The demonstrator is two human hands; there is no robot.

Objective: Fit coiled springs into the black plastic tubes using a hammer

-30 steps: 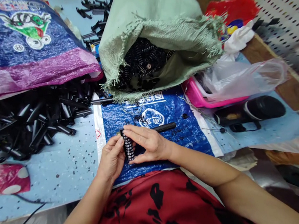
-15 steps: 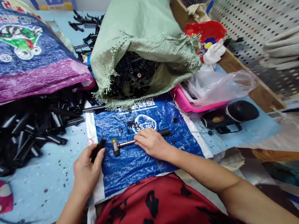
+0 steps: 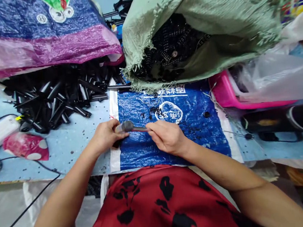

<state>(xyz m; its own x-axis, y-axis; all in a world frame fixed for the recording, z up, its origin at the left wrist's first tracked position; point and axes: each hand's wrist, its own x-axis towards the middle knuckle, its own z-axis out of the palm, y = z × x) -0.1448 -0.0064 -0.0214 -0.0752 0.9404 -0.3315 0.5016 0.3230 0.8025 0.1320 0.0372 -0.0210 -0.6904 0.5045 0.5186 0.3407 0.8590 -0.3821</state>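
My right hand (image 3: 166,137) is closed round the handle of a small hammer (image 3: 128,127), whose head hangs just above my left hand (image 3: 105,135). My left hand is closed on a small black part that its fingers mostly hide. Both hands are over the left edge of a blue woven sack (image 3: 169,126) spread flat on the table in front of me.
A heap of black tubes (image 3: 57,98) lies at the left, below a blue and purple sack (image 3: 43,31). A green sack (image 3: 198,24) of black studded parts gapes at the back. A pink tray (image 3: 226,94), clear plastic bag and black flask (image 3: 291,119) sit at the right.
My hands parted from a studded black grip. My right hand took up the hammer from the blue sack and raised its head over my left hand. The camera tilted down.
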